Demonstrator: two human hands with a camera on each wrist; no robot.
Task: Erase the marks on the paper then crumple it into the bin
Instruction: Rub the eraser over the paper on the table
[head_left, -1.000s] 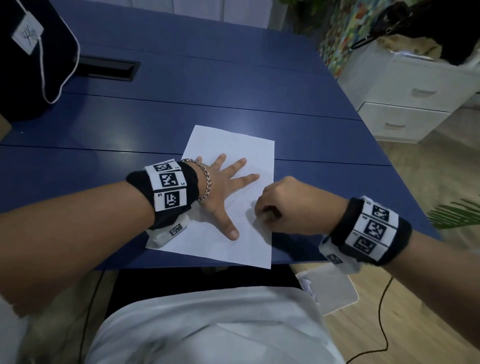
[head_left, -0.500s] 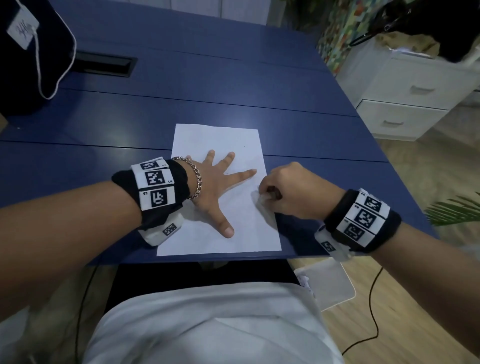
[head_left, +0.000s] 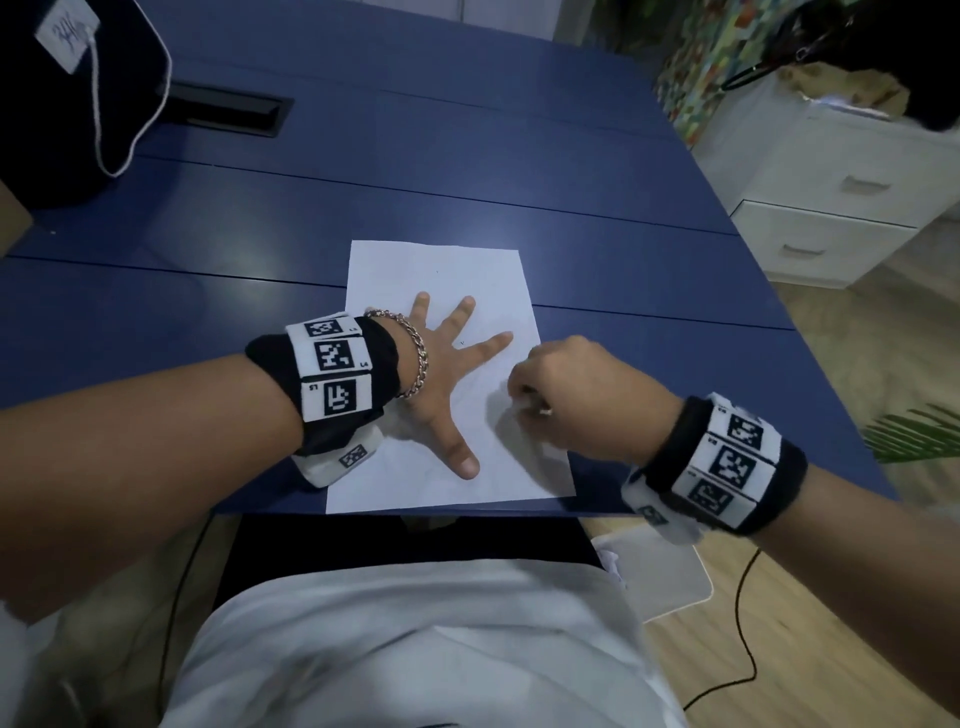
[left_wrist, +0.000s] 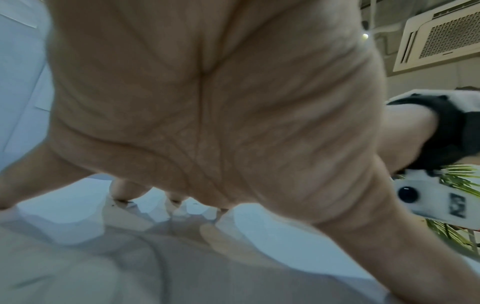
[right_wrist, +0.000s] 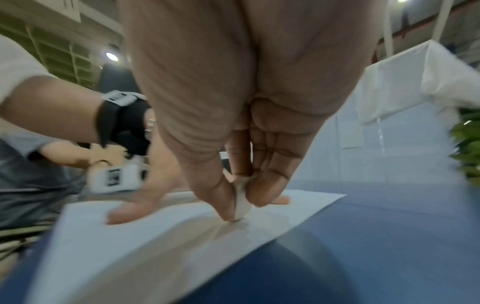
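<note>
White paper (head_left: 441, 280) on a deep blue table (head_left: 467, 156); white eraser (right_wrist: 241, 202); black wristbands (head_left: 337, 374) bearing black-and-white square codes

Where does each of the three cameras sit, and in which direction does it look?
Head: on the head, looking down at the table; both forearms and the lap show.
Left wrist: under the left hand, looking along the palm spread flat on the paper.
Right wrist: under the right hand, looking at fingers pinching the eraser on the paper.
Shared: both wrist views show the paper and the opposite wrist's band.
</note>
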